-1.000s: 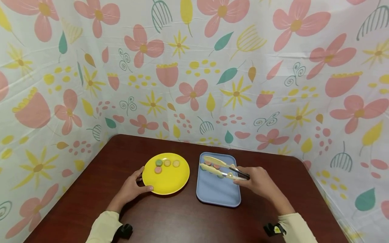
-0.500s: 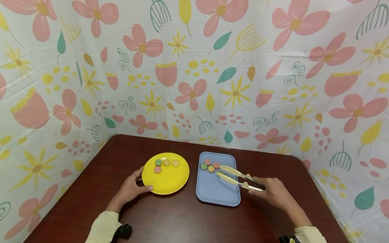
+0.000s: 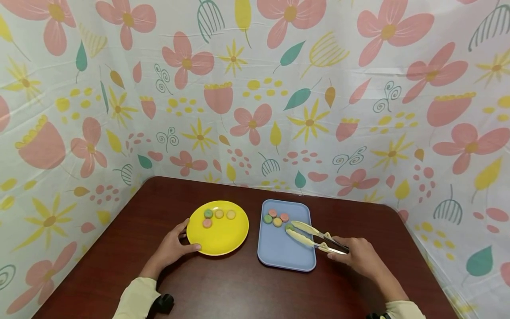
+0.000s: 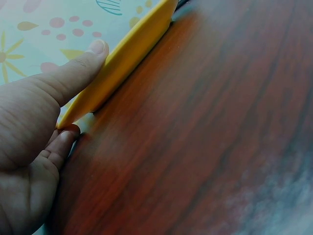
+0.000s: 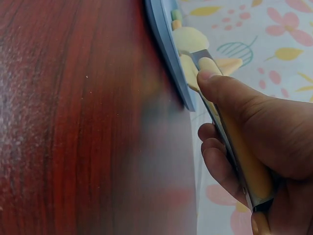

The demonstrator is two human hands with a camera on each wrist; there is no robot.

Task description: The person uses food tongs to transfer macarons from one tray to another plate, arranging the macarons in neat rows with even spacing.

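My left hand (image 3: 171,248) holds the left rim of a round yellow plate (image 3: 223,239), thumb on the rim and fingers at its underside in the left wrist view. Green, pink and tan macarons (image 3: 219,214) lie toward the plate's back. The right hand (image 3: 360,257) grips a pair of tongs (image 3: 303,239) with cream-coloured tips, spread apart over the blue tray (image 3: 283,254). Between those tips sits a green macaron (image 3: 289,226). Farther left on the tray are two pink macarons, a yellow one (image 3: 277,222) and another green one (image 3: 268,219).
Plate and tray stand side by side on a dark reddish-brown table (image 3: 223,283), with a narrow gap between them. Flower-patterned cloth (image 3: 251,97) hangs along the table's back and sides.
The right hand has drawn the tongs rightward and nearer, from over the grouped macarons to the green macaron at the right. The left hand and plate stay put.
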